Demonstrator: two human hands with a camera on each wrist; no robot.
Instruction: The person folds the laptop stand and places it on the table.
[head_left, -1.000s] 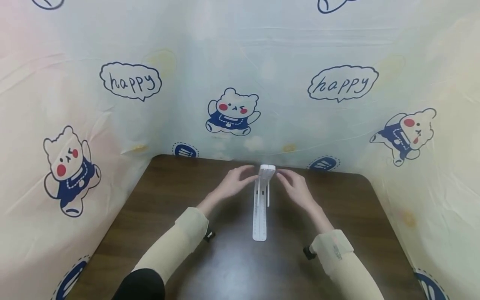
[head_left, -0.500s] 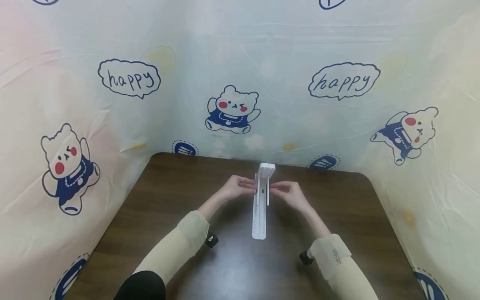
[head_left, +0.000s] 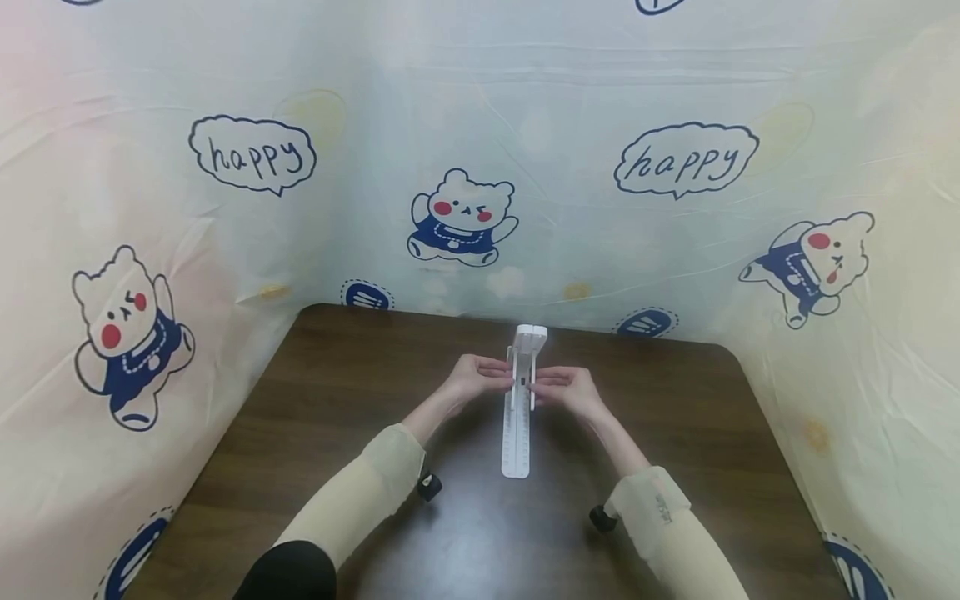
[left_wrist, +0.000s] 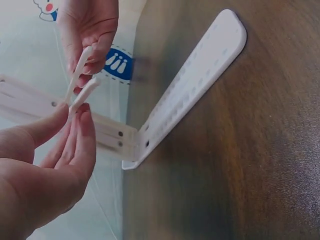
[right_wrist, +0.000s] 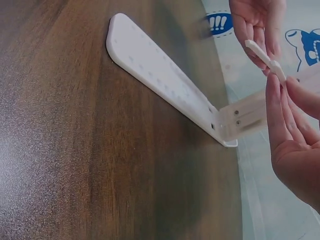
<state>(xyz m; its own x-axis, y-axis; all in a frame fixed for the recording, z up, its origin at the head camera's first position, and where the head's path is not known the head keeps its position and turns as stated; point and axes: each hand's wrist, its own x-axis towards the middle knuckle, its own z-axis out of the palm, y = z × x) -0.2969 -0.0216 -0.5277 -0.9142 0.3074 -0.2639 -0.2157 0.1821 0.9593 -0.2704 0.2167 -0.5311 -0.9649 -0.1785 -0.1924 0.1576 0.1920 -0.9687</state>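
Observation:
A white plastic stand [head_left: 516, 442] stands on the table, with a long flat base marked with rows of dots, an upright post [right_wrist: 245, 117] at the base's far end and two slim arms jutting from the post. My left hand [head_left: 476, 377] pinches the left arm [left_wrist: 89, 93] between thumb and fingertips. On the other side, my right hand [head_left: 573, 390] pinches the right arm [right_wrist: 278, 73] the same way. Both hands are level, facing each other across the post. Fingers partly hide the roots of the arms.
The stand's base lies along the dark brown wooden table [head_left: 465, 533], near its far edge. A pale curtain [head_left: 555, 125] printed with cartoon bears and "happy" bubbles hangs behind the table and along both sides.
Both hands were apart from the stand near its top. They have come down and inward, and now pinch the two arms. The base has stayed in place.

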